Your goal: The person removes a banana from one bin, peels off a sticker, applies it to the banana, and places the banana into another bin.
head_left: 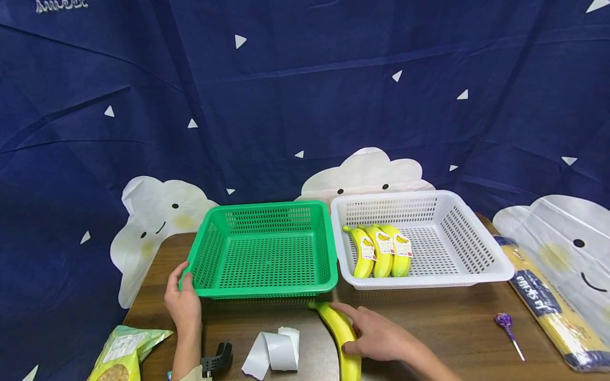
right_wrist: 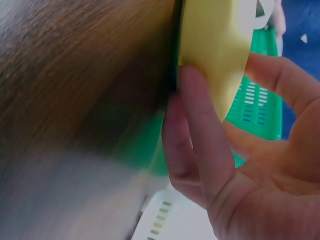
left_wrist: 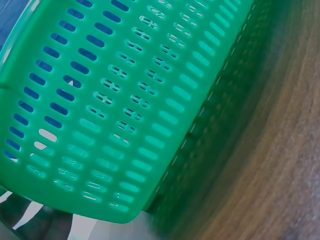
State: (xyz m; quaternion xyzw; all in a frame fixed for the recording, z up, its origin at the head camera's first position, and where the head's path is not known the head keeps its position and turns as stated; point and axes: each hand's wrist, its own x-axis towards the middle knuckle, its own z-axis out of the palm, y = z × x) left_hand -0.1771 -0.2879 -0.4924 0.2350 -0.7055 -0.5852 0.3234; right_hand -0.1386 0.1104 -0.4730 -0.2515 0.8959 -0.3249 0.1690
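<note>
**Loose banana right at the table edge, and only a light hold on it**

The single banana [head_left: 342,334] lies on the wooden table [head_left: 429,323], just in front of the green basket [head_left: 263,253], its tip nearly touching the basket's front rim and its other end running off the bottom of the head view. The right hand [head_left: 378,336] is on it: index finger stretched along the top, thumb tucked against the near side. In the right wrist view the fingers [right_wrist: 200,125] curl around the fruit's side, so it looks like a light grip, not a firm one. My guess is that's the weak spot: a smooth, curved peel could roll or slip out if it's lifted by one end.

The left hand [head_left: 182,300] grips the green basket's front left corner, fingers wrapped over the rim. That basket is empty and light, so a tug could slide it into the white basket [head_left: 472,248] right beside it, where three labelled bananas [head_left: 381,251] sit.

Also near the front edge: a curled paper strip [head_left: 274,349], easy to knock off, and a lollipop [head_left: 508,328] further right.
</note>
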